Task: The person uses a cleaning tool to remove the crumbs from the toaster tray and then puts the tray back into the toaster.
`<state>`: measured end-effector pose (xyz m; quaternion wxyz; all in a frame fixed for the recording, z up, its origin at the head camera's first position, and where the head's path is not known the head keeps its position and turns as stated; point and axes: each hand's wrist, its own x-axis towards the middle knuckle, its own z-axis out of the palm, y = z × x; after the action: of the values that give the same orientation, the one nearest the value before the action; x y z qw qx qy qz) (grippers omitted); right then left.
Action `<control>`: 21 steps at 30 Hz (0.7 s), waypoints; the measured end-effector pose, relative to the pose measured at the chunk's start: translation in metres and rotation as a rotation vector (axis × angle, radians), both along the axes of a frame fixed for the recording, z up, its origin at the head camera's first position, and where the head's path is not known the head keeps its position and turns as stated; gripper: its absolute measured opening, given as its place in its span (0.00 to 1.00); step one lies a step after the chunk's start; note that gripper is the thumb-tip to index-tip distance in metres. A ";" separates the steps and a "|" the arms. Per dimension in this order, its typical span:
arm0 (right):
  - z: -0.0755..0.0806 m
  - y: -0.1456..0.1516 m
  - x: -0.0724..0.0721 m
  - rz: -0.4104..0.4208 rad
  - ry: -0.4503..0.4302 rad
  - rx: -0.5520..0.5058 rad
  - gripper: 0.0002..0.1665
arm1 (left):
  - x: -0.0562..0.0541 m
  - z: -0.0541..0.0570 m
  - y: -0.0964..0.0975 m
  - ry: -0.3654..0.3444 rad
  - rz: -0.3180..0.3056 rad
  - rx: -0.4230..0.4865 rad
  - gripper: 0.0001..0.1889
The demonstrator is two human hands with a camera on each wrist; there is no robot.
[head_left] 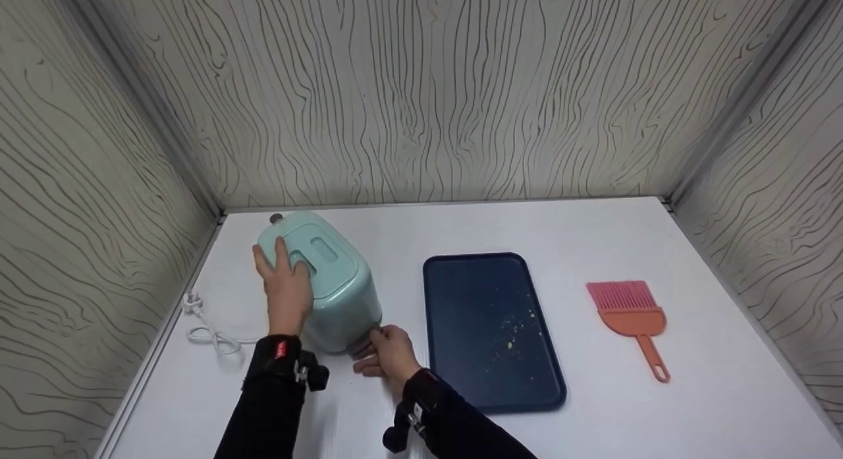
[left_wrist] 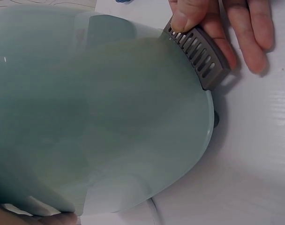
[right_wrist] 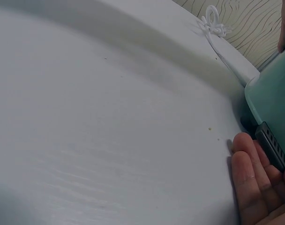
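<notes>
A mint-green toaster [head_left: 346, 314] with two long slots in its top stands at the left of the white table. My left hand [head_left: 288, 291] rests on its upper left edge, fingers spread and fairly straight, thumb at the nearer slot. At the toaster's lower near corner, my right hand [head_left: 392, 353] pinches a dark grey slotted crumb tray [left_wrist: 198, 54] between thumb and fingers. The tray's slotted end sticks out from the toaster's base in the left wrist view; its rest is hidden. The other right fingers [right_wrist: 245, 164] lie straight just above the table.
Right of the hands lies a navy tray [head_left: 474, 301] with yellowish crumbs [head_left: 512, 337]. Further right is an orange dustpan-shaped brush [head_left: 632, 317] with pink bristles. A bundled white power cord [head_left: 214, 337] runs from the toaster's left. Patterned walls [head_left: 435, 97] enclose the table.
</notes>
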<state>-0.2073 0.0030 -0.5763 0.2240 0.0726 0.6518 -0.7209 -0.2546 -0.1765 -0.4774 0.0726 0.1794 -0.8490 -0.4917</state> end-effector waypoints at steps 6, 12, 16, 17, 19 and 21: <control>-0.003 0.001 0.001 -0.004 0.007 -0.018 0.12 | 0.002 0.001 0.002 -0.007 0.003 -0.018 0.34; -0.005 0.004 0.003 -0.013 0.023 -0.044 0.12 | 0.005 0.003 0.008 -0.005 0.008 -0.037 0.34; -0.006 0.006 0.005 -0.026 0.022 -0.056 0.12 | 0.007 0.004 0.012 -0.022 0.004 -0.056 0.34; -0.006 0.007 0.006 -0.030 0.022 -0.059 0.12 | 0.007 0.004 0.012 -0.025 0.002 -0.061 0.34; -0.006 0.008 0.007 -0.033 0.017 -0.061 0.12 | 0.007 0.003 0.014 -0.028 0.001 -0.068 0.34; -0.006 0.009 0.008 -0.037 0.012 -0.066 0.12 | 0.008 0.003 0.016 -0.030 -0.001 -0.074 0.34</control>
<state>-0.1994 0.0123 -0.5821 0.2091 0.0728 0.6276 -0.7464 -0.2468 -0.1608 -0.4741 0.0660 0.1834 -0.8676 -0.4574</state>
